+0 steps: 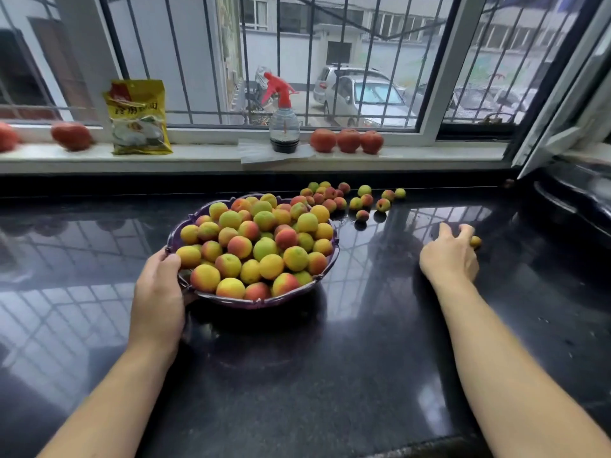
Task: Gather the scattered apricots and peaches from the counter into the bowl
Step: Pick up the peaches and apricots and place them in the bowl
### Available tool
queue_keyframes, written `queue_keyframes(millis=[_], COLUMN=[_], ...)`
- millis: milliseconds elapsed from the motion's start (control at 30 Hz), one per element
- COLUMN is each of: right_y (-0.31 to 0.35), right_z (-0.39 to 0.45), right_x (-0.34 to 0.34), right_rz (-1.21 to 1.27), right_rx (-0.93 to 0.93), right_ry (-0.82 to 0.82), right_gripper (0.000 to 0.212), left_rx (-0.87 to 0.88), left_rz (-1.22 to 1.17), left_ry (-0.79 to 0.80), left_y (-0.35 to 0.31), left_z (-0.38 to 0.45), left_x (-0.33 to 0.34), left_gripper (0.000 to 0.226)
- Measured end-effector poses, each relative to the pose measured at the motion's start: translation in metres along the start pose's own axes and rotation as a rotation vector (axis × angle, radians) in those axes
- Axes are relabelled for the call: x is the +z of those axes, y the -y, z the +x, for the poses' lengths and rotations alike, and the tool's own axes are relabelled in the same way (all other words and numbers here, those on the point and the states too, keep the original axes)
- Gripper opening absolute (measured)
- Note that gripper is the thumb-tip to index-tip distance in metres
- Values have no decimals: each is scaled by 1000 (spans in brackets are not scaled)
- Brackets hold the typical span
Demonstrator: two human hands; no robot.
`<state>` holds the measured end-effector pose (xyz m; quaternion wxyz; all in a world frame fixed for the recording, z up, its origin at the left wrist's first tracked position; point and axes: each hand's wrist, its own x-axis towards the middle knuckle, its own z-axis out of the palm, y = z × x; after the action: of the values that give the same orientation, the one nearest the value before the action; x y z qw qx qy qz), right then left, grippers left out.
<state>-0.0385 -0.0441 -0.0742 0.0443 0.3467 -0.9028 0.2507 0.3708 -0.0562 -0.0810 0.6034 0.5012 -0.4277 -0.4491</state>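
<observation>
Bowl [317, 281] rim under left hand [158, 292]

1. The counter [363, 375] is glossy black with fine pale speckles, and it carries a pale grid pattern reflected from the window bars.
2. The bowl [334, 241] near the counter's middle is dark purple.
3. The fruit in the bowl [258, 249] is yellow and yellow-green, much of it blushed orange-red.
4. The scattered fruit [344, 198] toward the counter's far edge shows the same yellow, green and red mix.
5. The single fruit [475, 241] at the right hand's fingertips is yellow-orange.
6. On the white windowsill [205, 155], the packet [137, 117] is yellow with red and green print.
7. The spray bottle [283, 123] has a red head, a clear body and a dark base.
8. The larger fruits [347, 140] on the sill are deep red.
9. The window bars [244, 57] are dark.
</observation>
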Motion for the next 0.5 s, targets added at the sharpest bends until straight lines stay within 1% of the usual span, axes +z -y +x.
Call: queue_keyframes(millis=[67, 167, 300, 367, 500], right_y=[1, 0, -3, -2, 23], right_z=[4, 8, 7, 5, -16], right_x=[4, 7, 7, 6, -12], right_rz=[-50, -67, -47, 40, 374], right_rx=[17, 54, 30, -31, -284], right_ry=[42, 30, 5, -3, -12], right_gripper=[41, 38, 38, 37, 37], left_rx=[-2, 11, 5, 11, 74], left_rz=[-12, -17, -41, -45, 19], left_ry=[16, 38, 33, 44, 52], left_y=[0, 2, 3, 3, 0], left_z=[1, 1, 3, 2, 2], left_x=[-1, -1, -2, -1, 2], left_gripper=[26, 27, 31, 34, 45])
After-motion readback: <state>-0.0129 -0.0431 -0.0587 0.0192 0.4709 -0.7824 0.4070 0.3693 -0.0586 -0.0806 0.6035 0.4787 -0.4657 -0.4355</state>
